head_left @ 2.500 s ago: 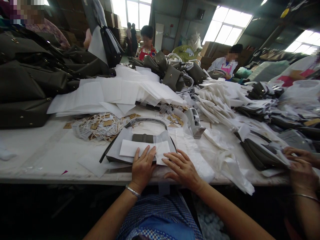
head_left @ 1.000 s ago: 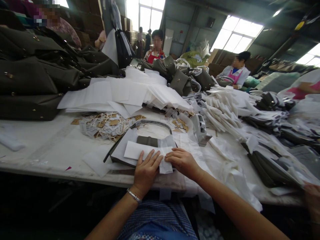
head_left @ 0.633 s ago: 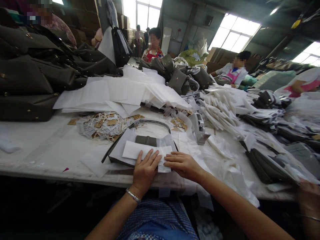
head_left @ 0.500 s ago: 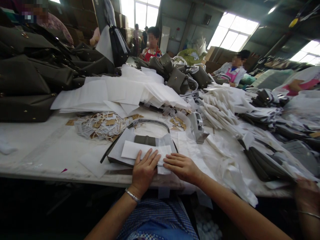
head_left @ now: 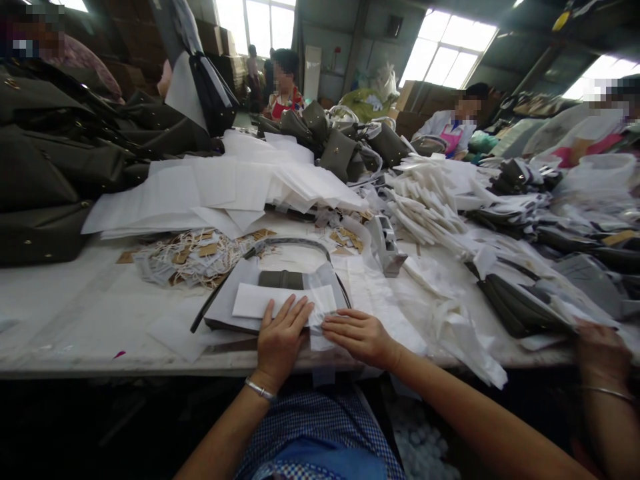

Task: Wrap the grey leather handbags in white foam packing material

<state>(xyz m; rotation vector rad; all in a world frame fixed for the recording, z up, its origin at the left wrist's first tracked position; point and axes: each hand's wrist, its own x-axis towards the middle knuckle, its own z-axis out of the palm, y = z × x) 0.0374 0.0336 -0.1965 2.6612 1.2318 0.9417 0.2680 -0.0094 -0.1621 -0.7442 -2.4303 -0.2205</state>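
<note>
A dark olive handbag [head_left: 280,279] lies flat near the table's front edge, its handle [head_left: 295,241] arching away from me. White wrapping sheet covers much of the bag, and a folded white foam strip [head_left: 255,301] rests across it. My left hand [head_left: 283,333] lies on this strip with fingers stretched out. To its right, my right hand [head_left: 357,335] touches the strip's right end, where a clear piece that looks like tape shows. Its fingers are extended and close together. What lies under the fingertips is hidden.
A grey tape dispenser [head_left: 387,247] stands right of the bag. Behind lie a heap of tags [head_left: 193,257] and white sheets [head_left: 220,183]. Olive bags [head_left: 45,193] pile up at left. At far right, a co-worker's hand [head_left: 603,350] is by another bag [head_left: 520,303].
The view has shifted slightly, so the whole scene sits further left. My right hand has moved slightly down along the strip's end; my left hand stays on the strip.
</note>
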